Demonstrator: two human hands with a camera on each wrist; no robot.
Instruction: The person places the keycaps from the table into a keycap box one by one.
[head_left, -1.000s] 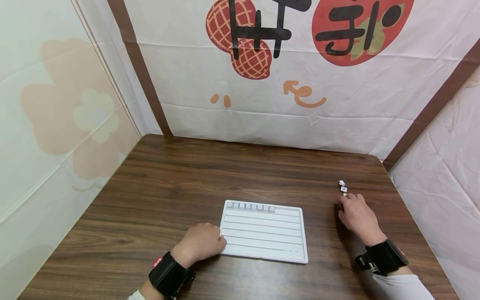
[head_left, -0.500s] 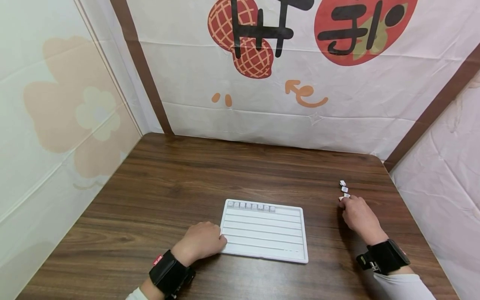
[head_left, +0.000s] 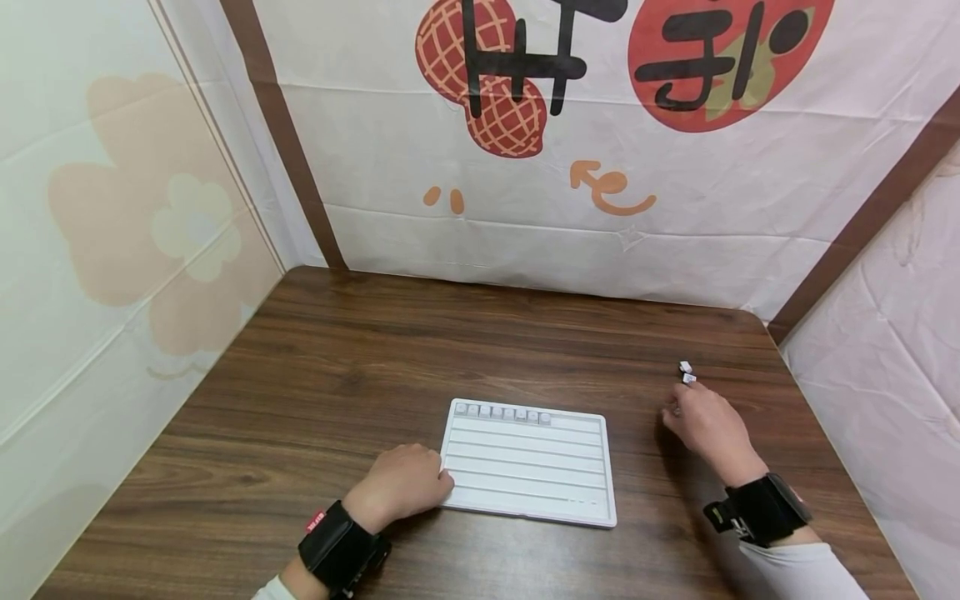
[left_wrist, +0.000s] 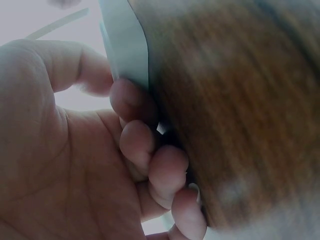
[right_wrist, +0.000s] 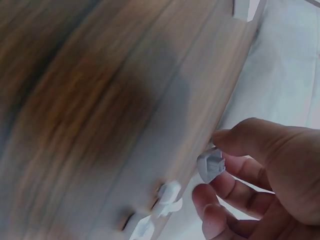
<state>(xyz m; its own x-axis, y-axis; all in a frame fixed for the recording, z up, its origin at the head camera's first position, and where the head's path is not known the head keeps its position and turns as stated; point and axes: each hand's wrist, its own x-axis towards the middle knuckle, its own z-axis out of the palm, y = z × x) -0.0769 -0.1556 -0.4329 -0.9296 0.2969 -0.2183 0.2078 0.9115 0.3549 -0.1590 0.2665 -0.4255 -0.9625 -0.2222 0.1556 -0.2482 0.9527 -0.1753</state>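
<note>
A white keycap tray (head_left: pixel 525 471) with ridged rows lies on the table, and several pale keycaps (head_left: pixel 497 412) stand side by side in its top row. My left hand (head_left: pixel 405 481) holds the tray's left edge, thumb on top; the left wrist view shows the fingers curled at the tray's rim (left_wrist: pixel 129 47). Off to the right, my right hand (head_left: pixel 708 427) pinches one keycap (right_wrist: pixel 211 165) between thumb and fingers, its hollow underside showing in the right wrist view. Just beyond that hand, loose keycaps (head_left: pixel 687 372) lie on the wood.
The dark wood table (head_left: pixel 360 350) has rounded far corners. Printed white cloth (head_left: pixel 495 242) hangs behind it and along both sides. Black wrist cameras (head_left: pixel 765 510) are strapped to both forearms.
My right hand has shifted slightly left, bringing a keycap with it. The loose keycaps that showed at its fingertips are now out of sight there. My left hand and the tray stay put.
</note>
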